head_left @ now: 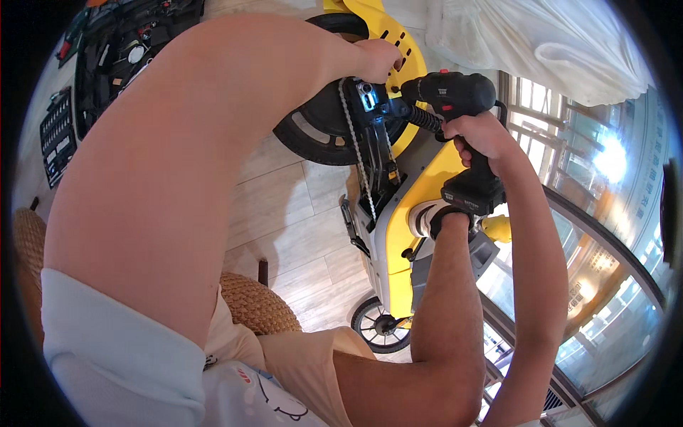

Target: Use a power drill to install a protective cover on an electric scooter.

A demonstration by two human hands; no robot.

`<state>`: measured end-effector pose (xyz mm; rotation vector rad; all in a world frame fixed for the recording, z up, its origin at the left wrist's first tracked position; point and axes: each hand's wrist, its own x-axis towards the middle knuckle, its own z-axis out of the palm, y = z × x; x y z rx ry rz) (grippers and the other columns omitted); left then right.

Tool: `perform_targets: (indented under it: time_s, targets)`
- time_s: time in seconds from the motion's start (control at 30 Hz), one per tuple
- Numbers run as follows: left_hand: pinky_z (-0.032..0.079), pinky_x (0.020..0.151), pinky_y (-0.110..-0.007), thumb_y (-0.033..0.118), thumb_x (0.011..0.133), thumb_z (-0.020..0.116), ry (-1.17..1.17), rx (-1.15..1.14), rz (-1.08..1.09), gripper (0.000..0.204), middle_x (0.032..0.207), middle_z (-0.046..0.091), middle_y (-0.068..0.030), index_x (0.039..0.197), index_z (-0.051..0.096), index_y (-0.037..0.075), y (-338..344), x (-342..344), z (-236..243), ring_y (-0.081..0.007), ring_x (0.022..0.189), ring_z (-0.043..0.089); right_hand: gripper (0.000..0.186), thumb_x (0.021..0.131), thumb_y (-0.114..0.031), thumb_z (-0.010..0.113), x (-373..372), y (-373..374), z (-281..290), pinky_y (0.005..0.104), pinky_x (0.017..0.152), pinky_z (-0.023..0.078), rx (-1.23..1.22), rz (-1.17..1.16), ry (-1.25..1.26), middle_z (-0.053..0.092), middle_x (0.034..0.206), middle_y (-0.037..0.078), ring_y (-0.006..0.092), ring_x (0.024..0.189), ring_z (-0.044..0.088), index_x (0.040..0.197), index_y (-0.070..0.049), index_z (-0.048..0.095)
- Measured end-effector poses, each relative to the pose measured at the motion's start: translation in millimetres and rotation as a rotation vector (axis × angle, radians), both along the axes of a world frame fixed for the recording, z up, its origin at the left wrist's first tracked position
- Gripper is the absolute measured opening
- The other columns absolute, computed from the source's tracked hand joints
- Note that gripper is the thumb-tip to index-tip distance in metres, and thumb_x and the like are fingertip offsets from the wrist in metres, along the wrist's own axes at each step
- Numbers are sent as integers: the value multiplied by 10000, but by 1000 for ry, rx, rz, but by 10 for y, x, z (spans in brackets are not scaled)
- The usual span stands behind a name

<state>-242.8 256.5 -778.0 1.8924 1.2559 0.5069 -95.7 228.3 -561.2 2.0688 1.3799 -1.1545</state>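
Presently holding a black, pistol-shaped cordless drill [466, 92] in the right hand [482, 135], with fingers wrapped closed round its handle. Pointing its chuck leftward, toward a black bracket lit blue [368, 99] and just above a black coil-spring shock absorber [425, 119]. Reaching across with the left hand [379, 60], fingers curled, at a yellow fender with dark slots [416, 60]; cannot tell how tightly closed, or on what. Below that: a thick black-tyred wheel [313, 148] and a silver chain [357, 146], joined to a yellow-and-grey vehicle frame [434, 174]. Far left, on the floor: an open black tool case [84, 89] beside a flat black socket set [58, 135]. Near the legs: a round, brown woven stool [260, 306].
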Motion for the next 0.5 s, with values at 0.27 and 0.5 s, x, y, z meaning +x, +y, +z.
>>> perform_targets:
  time_s: [0.27, 0.5]
  targets:
    - [507, 874, -393, 1, 723, 652, 13, -26, -75, 476, 1027, 659, -105, 1180, 655, 132, -8, -34, 82, -296, 1022, 628, 100, 757, -119, 638, -110, 70, -19, 283, 443, 399, -5, 67, -43, 481, 580, 10, 120, 448, 453, 831, -64, 599]
    - [508, 892, -399, 146, 776, 740, -14, -3, -171, 361, 1092, 686, -122, 1136, 711, 152, 17, -30, 66, -295, 1068, 629, 118, 776, -146, 658, -137, 49, 19, 281, 430, 392, 3, 57, -63, 481, 572, -2, 112, 442, 453, 844, -68, 601]
